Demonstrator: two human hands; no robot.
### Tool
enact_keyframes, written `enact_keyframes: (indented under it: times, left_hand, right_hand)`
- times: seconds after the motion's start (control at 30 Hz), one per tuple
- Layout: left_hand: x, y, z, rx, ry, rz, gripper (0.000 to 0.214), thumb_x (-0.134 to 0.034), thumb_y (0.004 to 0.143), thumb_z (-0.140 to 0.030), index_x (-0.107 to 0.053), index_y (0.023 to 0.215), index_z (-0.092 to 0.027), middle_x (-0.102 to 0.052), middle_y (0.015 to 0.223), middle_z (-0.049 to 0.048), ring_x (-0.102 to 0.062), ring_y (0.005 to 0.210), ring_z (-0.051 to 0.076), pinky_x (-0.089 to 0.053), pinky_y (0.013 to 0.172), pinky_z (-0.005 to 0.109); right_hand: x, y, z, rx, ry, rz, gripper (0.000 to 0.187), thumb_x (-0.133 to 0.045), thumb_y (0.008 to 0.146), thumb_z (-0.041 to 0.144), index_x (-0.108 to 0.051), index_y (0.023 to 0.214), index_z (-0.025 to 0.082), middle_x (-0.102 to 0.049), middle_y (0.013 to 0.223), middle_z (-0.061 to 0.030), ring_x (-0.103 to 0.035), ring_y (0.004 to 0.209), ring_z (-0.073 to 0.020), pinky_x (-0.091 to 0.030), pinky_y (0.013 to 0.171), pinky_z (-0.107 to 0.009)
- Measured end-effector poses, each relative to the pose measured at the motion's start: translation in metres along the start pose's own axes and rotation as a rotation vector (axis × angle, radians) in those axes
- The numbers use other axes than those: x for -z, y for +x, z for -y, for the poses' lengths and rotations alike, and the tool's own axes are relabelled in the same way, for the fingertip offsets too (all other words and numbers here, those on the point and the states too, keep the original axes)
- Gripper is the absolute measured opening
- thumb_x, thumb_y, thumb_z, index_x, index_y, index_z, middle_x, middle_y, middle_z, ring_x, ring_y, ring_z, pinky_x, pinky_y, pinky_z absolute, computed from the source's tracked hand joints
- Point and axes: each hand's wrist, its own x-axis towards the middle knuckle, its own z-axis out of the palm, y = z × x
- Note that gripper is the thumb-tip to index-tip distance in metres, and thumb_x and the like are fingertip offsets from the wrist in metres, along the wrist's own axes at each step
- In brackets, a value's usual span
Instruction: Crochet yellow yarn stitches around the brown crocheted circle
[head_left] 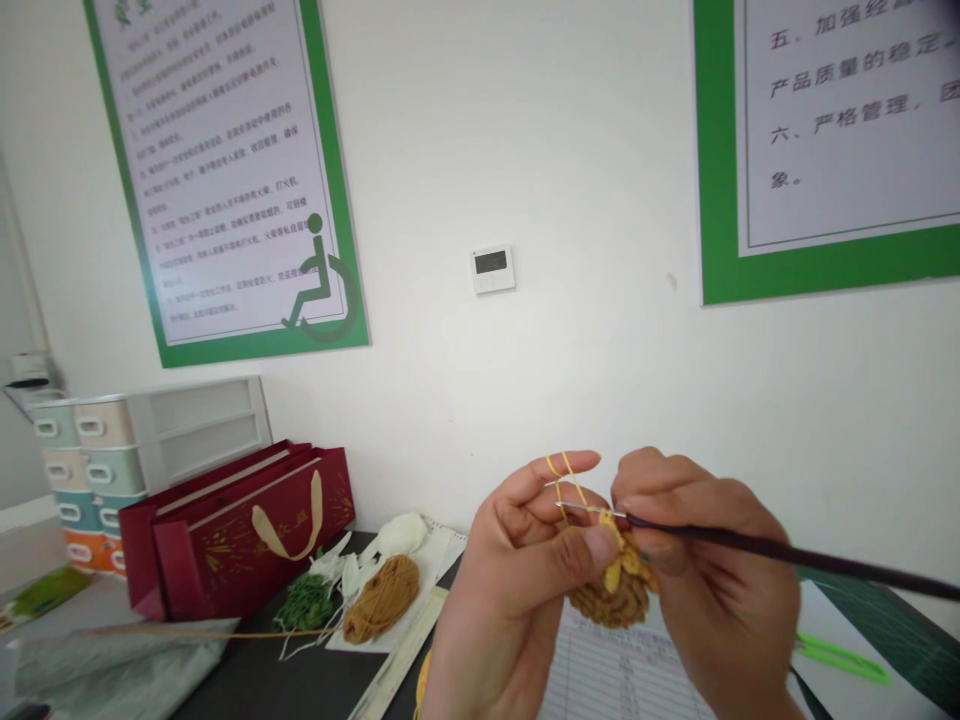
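My left hand [540, 550] pinches a small crocheted piece [611, 598], brown below with yellow stitches on top, between thumb and fingers. Yellow yarn [574, 478] loops round its raised index finger and runs down to the stitches. In my right hand [712, 560] is a crochet hook [780, 548] with a dark handle and a thin metal shaft. The metal tip points left, through the top of the yellow stitches and beside the yarn. Both hands are close together, and the fingers partly cover the crocheted piece.
Left on the dark table lie a brown yarn ball [384, 598], white yarn [403, 535], green yarn [306, 602] and a ruler [401, 655]. Dark red gift bags [225, 540] stand before a drawer unit [112, 470]. A printed sheet [600, 670] and a bright green tool [840, 658] lie nearer.
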Motion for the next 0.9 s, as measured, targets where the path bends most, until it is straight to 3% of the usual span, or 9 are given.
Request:
enact_keyframes:
  times: [0.17, 0.37, 0.5, 0.6, 0.7, 0.9]
  left_hand:
    - [0.010, 0.003, -0.005, -0.044, 0.100, 0.048, 0.039, -0.088, 0.067, -0.008, -0.079, 0.103, -0.018, -0.070, 0.077, 0.0024, -0.066, 0.073, 0.014, -0.049, 0.069, 0.024]
    - [0.009, 0.002, -0.008, -0.070, 0.182, 0.080, 0.019, -0.084, 0.072, -0.011, -0.079, 0.089, -0.016, -0.073, 0.078, 0.0053, -0.067, 0.074, 0.017, -0.051, 0.073, 0.029]
    - [0.000, 0.001, -0.005, -0.193, 0.302, -0.085, 0.022, -0.087, 0.072, -0.010, -0.080, 0.090, -0.020, -0.073, 0.079, 0.0008, -0.066, 0.073, 0.010, -0.051, 0.069, 0.020]
    - [-0.001, 0.001, -0.001, -0.201, 0.313, -0.103, 0.027, -0.088, 0.073, -0.013, -0.079, 0.097, -0.021, -0.074, 0.081, 0.0012, -0.063, 0.068, 0.009, -0.051, 0.064, 0.019]
    - [0.001, 0.001, 0.000, -0.197, 0.365, -0.128, 0.031, -0.088, 0.073, -0.017, -0.078, 0.102, -0.020, -0.075, 0.084, 0.0036, -0.064, 0.070, 0.011, -0.053, 0.065, 0.022]
    - [0.001, 0.000, -0.004, -0.169, 0.352, -0.158, 0.033, -0.090, 0.069, -0.014, -0.079, 0.100, -0.019, -0.073, 0.084, 0.0030, -0.066, 0.071, 0.012, -0.053, 0.066, 0.023]
  right_hand:
    - [0.000, 0.000, 0.005, -0.334, 0.267, -0.102, 0.007, -0.055, 0.104, 0.025, -0.062, 0.102, 0.024, -0.065, 0.077, 0.0003, -0.061, 0.071, -0.0151, -0.050, 0.066, -0.031]
    - [-0.006, 0.004, 0.008, -0.705, 0.562, -0.035, 0.025, -0.051, 0.104, 0.036, -0.060, 0.085, 0.023, -0.054, 0.066, 0.0034, -0.049, 0.059, -0.0100, -0.045, 0.058, -0.023]
    - [-0.015, -0.002, 0.003, -0.621, 0.436, -0.052, 0.015, -0.061, 0.100, 0.035, -0.066, 0.089, 0.025, -0.062, 0.088, 0.0004, -0.060, 0.083, -0.0127, -0.052, 0.075, -0.025]
    - [-0.015, -0.006, 0.000, -0.465, 0.260, -0.068, 0.006, -0.062, 0.100, 0.028, -0.068, 0.097, 0.028, -0.066, 0.098, -0.0004, -0.064, 0.097, -0.0148, -0.054, 0.086, -0.027]
    - [-0.013, -0.007, -0.003, -0.389, 0.148, -0.096, 0.008, -0.061, 0.101, 0.023, -0.068, 0.099, 0.027, -0.068, 0.095, 0.0000, -0.066, 0.095, -0.0142, -0.054, 0.086, -0.026]
    - [-0.009, -0.006, -0.006, -0.403, 0.136, -0.143, 0.006, -0.062, 0.100, 0.025, -0.068, 0.100, 0.026, -0.071, 0.091, -0.0011, -0.069, 0.087, -0.0160, -0.055, 0.080, -0.029]
